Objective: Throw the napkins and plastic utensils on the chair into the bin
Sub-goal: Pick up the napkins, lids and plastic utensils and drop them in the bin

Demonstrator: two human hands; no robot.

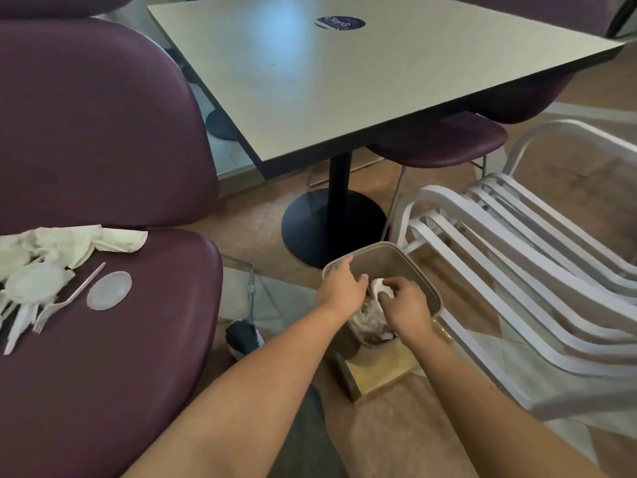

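Crumpled white napkins [74, 244] and white plastic utensils [26, 313] lie on the maroon chair [113, 357]; over the beige bin [410, 263], your right hand [406, 307] pinches a white piece [381, 288], left hand [341, 288] fingers loosely curled.

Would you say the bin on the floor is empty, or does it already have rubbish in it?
Not empty: crumpled white paper lies inside the bin, under both hands.

A square pale grey bench [344, 81] on a black pedestal base [331, 229] bears a round dark blue sticker [340, 22]. A white slatted metal lounge chair [517, 257] stands at the right, a maroon stool [437, 146] beneath the bench, over brown floor [248, 222].
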